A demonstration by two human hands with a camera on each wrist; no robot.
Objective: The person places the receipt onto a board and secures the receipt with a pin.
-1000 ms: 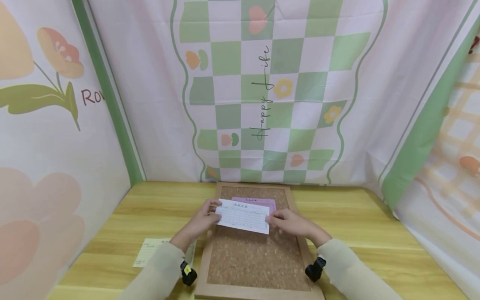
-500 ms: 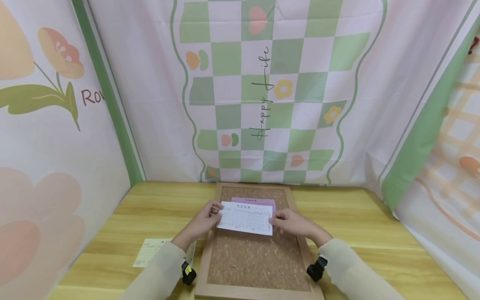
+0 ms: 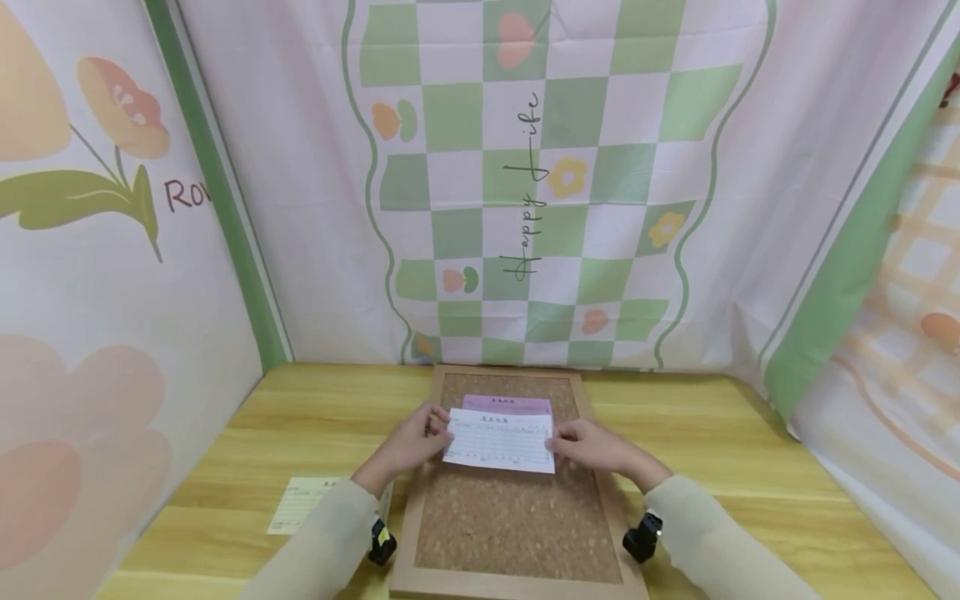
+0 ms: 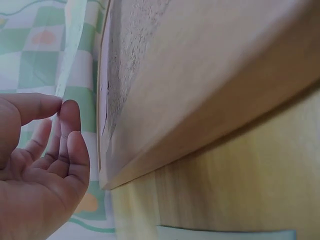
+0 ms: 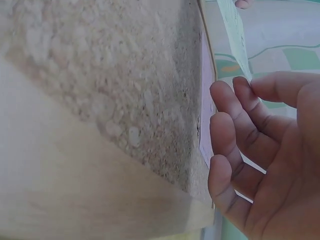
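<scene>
A white printed form slip (image 3: pixel 498 442) is stretched between both hands over the upper half of a cork board (image 3: pixel 517 525). My left hand (image 3: pixel 411 437) pinches its left edge between thumb and forefinger; the left wrist view shows the slip (image 4: pixel 72 45) edge-on, raised off the board. At the opposite edge, my right hand (image 3: pixel 596 447) pinches the slip with thumb and index finger, the other fingers loosely bent in the right wrist view. Behind it lies a purple slip (image 3: pixel 506 403) on the cork, its lower part covered by the white one.
The wood-framed board lies on a wooden table (image 3: pixel 720 450) and reaches back to a patterned curtain (image 3: pixel 562 208). Left of the board is a pale yellow slip (image 3: pixel 288 504) on the table, partly under the left sleeve (image 3: pixel 322 542).
Both hands have carried the white slip slightly right and toward the person, so more of the purple slip's top shows. The slip has become a little more level.
</scene>
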